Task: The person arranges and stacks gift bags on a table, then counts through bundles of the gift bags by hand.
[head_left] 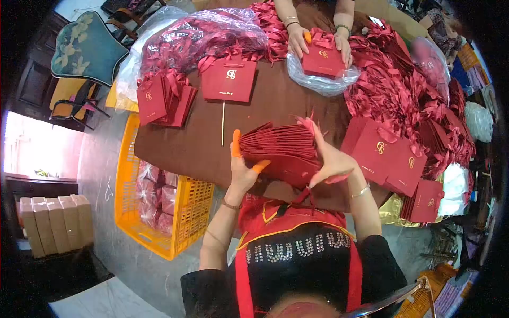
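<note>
A thick stack of flat red paper gift bags (278,142) is held between my two hands above the near side of the table, its folded edges facing up. My left hand (243,174), with orange covers on the thumb and a finger, grips the stack's left end. At the other end, my right hand (333,160) is closed around the right side, near the ribbon handles. Beyond the stack, a thin pale stick (223,124) lies on the brown table (302,114), its far end at a red bag (229,80) with a gold logo.
Across the table, another person's hands (343,47) hold red bags over a clear plastic bag (321,79). Red bags with ribbons (384,79) heap up on the right; more bags (165,100) lie left. A yellow crate (183,222) with wrapped red packs stands on the floor.
</note>
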`<act>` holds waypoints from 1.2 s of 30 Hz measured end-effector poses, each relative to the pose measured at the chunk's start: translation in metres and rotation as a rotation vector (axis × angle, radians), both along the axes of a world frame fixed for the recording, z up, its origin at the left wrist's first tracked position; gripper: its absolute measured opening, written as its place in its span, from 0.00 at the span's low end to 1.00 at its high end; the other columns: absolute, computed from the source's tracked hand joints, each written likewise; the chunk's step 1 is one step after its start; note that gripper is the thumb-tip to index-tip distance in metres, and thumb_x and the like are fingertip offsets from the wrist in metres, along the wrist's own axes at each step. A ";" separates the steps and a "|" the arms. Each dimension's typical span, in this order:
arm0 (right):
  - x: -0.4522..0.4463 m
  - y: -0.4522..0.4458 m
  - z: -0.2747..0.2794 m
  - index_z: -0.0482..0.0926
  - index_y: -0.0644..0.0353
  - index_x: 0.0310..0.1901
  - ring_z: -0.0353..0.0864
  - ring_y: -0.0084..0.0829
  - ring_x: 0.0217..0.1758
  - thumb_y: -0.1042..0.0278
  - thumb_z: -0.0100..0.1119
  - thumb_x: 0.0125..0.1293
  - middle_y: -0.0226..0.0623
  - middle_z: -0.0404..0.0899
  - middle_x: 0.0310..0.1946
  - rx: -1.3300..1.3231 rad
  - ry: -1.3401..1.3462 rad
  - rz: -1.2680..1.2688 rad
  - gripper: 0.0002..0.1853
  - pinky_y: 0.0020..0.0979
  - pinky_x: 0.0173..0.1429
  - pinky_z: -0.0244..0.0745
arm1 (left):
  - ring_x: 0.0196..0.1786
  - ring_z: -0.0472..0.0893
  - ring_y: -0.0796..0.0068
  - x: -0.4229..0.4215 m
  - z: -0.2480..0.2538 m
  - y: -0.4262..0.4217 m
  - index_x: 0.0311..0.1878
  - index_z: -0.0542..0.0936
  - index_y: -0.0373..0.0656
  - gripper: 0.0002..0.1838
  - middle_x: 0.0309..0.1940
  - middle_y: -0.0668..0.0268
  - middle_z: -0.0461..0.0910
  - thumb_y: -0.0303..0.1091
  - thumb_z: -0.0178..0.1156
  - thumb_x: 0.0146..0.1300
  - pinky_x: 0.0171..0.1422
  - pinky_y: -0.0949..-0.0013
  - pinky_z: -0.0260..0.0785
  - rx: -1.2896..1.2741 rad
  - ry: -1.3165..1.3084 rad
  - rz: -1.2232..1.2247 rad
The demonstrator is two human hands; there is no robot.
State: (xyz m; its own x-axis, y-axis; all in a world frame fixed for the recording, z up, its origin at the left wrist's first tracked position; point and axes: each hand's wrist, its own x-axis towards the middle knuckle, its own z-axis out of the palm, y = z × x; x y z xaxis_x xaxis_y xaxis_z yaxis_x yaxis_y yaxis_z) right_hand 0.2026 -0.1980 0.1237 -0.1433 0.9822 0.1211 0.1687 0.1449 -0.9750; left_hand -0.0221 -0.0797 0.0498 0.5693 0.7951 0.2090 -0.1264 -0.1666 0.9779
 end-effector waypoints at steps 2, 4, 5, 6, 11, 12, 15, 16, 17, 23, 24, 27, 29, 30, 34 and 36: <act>-0.009 -0.004 0.003 0.31 0.65 0.69 0.42 0.38 0.74 0.62 0.78 0.35 0.50 0.42 0.70 -0.015 -0.164 -0.099 0.69 0.34 0.74 0.39 | 0.57 0.70 0.70 0.001 -0.001 0.000 0.70 0.40 0.43 0.59 0.60 0.61 0.62 0.20 0.72 0.40 0.62 0.67 0.63 0.086 0.074 0.027; -0.013 -0.001 -0.001 0.32 0.69 0.68 0.45 0.45 0.73 0.55 0.79 0.33 0.55 0.45 0.68 -0.030 -0.276 -0.225 0.71 0.35 0.74 0.41 | 0.59 0.69 0.68 0.004 0.006 0.000 0.70 0.41 0.44 0.59 0.60 0.60 0.62 0.19 0.72 0.40 0.63 0.65 0.63 0.097 0.081 0.014; -0.012 0.000 0.002 0.32 0.69 0.68 0.45 0.45 0.73 0.55 0.79 0.33 0.55 0.45 0.68 -0.029 -0.279 -0.224 0.71 0.35 0.74 0.41 | 0.59 0.69 0.68 0.005 0.011 -0.001 0.70 0.41 0.44 0.59 0.60 0.60 0.62 0.19 0.72 0.40 0.63 0.65 0.63 0.097 0.078 0.015; -0.009 0.002 0.007 0.30 0.66 0.68 0.50 0.43 0.71 0.61 0.79 0.33 0.51 0.46 0.68 -0.020 -0.355 -0.242 0.70 0.35 0.73 0.43 | 0.60 0.68 0.67 0.007 0.026 -0.005 0.71 0.42 0.45 0.60 0.61 0.60 0.62 0.20 0.73 0.39 0.64 0.63 0.62 0.062 -0.051 -0.068; -0.008 0.014 -0.007 0.27 0.62 0.69 0.59 0.40 0.66 0.67 0.81 0.30 0.47 0.48 0.68 -0.027 -0.395 -0.300 0.73 0.36 0.72 0.47 | 0.64 0.65 0.65 0.008 0.020 0.005 0.71 0.42 0.48 0.64 0.63 0.60 0.59 0.25 0.77 0.33 0.67 0.59 0.60 -0.143 -0.358 -0.202; -0.010 0.013 -0.014 0.29 0.64 0.68 0.54 0.44 0.69 0.60 0.81 0.27 0.50 0.48 0.67 0.011 -0.366 -0.274 0.75 0.38 0.72 0.45 | 0.64 0.64 0.65 0.005 0.016 0.008 0.71 0.42 0.48 0.66 0.64 0.60 0.58 0.27 0.78 0.31 0.67 0.59 0.60 -0.159 -0.340 -0.236; -0.009 0.015 -0.023 0.29 0.66 0.68 0.47 0.49 0.71 0.52 0.82 0.23 0.53 0.48 0.67 0.157 -0.321 -0.207 0.77 0.43 0.73 0.42 | 0.66 0.61 0.64 0.002 0.005 0.008 0.71 0.42 0.49 0.67 0.65 0.62 0.55 0.29 0.79 0.29 0.69 0.59 0.58 -0.171 -0.329 -0.273; -0.009 0.016 -0.021 0.30 0.66 0.68 0.47 0.49 0.71 0.52 0.81 0.24 0.53 0.48 0.67 0.155 -0.393 -0.229 0.77 0.42 0.73 0.42 | 0.66 0.62 0.63 0.004 0.004 0.003 0.70 0.43 0.49 0.66 0.65 0.62 0.57 0.33 0.79 0.29 0.69 0.58 0.58 -0.060 -0.260 -0.205; -0.008 0.016 -0.018 0.30 0.66 0.68 0.47 0.49 0.71 0.52 0.81 0.25 0.52 0.48 0.67 0.158 -0.469 -0.253 0.76 0.42 0.73 0.41 | 0.65 0.63 0.63 0.007 0.003 -0.001 0.70 0.45 0.49 0.66 0.64 0.61 0.59 0.38 0.79 0.28 0.70 0.57 0.57 0.055 -0.193 -0.140; -0.027 0.026 -0.015 0.47 0.64 0.67 0.66 0.45 0.58 0.60 0.80 0.30 0.46 0.66 0.52 -0.098 -0.153 -0.447 0.63 0.39 0.65 0.58 | 0.52 0.76 0.55 0.015 -0.012 0.000 0.58 0.63 0.43 0.22 0.53 0.54 0.71 0.30 0.54 0.62 0.41 0.50 0.79 -0.101 -0.234 0.071; -0.022 0.029 -0.022 0.51 0.63 0.65 0.68 0.43 0.55 0.61 0.80 0.31 0.43 0.69 0.49 -0.062 -0.179 -0.429 0.59 0.38 0.64 0.59 | 0.51 0.76 0.55 0.014 -0.004 0.001 0.57 0.63 0.41 0.20 0.52 0.54 0.71 0.31 0.53 0.63 0.41 0.49 0.80 -0.381 -0.457 -0.079; -0.015 0.035 -0.027 0.58 0.61 0.60 0.70 0.40 0.53 0.61 0.80 0.32 0.40 0.72 0.45 0.129 -0.314 -0.407 0.52 0.37 0.62 0.62 | 0.49 0.78 0.57 0.013 0.011 0.007 0.54 0.64 0.37 0.22 0.49 0.55 0.73 0.38 0.56 0.62 0.42 0.52 0.80 -0.672 -0.595 -0.263; -0.015 0.037 -0.018 0.61 0.61 0.57 0.71 0.40 0.54 0.60 0.79 0.32 0.40 0.74 0.44 0.281 -0.421 -0.400 0.48 0.36 0.61 0.63 | 0.46 0.79 0.62 0.014 0.008 0.009 0.51 0.66 0.35 0.29 0.47 0.57 0.75 0.42 0.66 0.53 0.46 0.60 0.78 -0.155 -0.416 -0.124; -0.015 0.039 -0.013 0.62 0.61 0.54 0.74 0.38 0.53 0.61 0.79 0.34 0.41 0.75 0.45 0.273 -0.478 -0.393 0.44 0.36 0.59 0.67 | 0.46 0.79 0.62 0.014 0.013 0.006 0.51 0.66 0.35 0.29 0.47 0.57 0.75 0.42 0.66 0.53 0.46 0.60 0.78 -0.156 -0.414 -0.122; -0.017 0.035 -0.010 0.64 0.61 0.47 0.79 0.41 0.46 0.59 0.79 0.35 0.42 0.79 0.42 -0.038 -0.369 -0.404 0.39 0.35 0.51 0.72 | 0.47 0.78 0.67 0.013 0.016 0.003 0.55 0.65 0.39 0.42 0.48 0.59 0.75 0.40 0.77 0.37 0.51 0.67 0.71 -0.491 -0.258 -0.034; -0.015 0.036 -0.015 0.64 0.62 0.46 0.80 0.41 0.45 0.59 0.79 0.34 0.42 0.79 0.41 -0.026 -0.357 -0.404 0.39 0.35 0.50 0.73 | 0.48 0.77 0.67 0.010 0.016 0.009 0.58 0.64 0.39 0.46 0.49 0.58 0.75 0.39 0.78 0.35 0.54 0.67 0.68 -0.346 -0.011 -0.003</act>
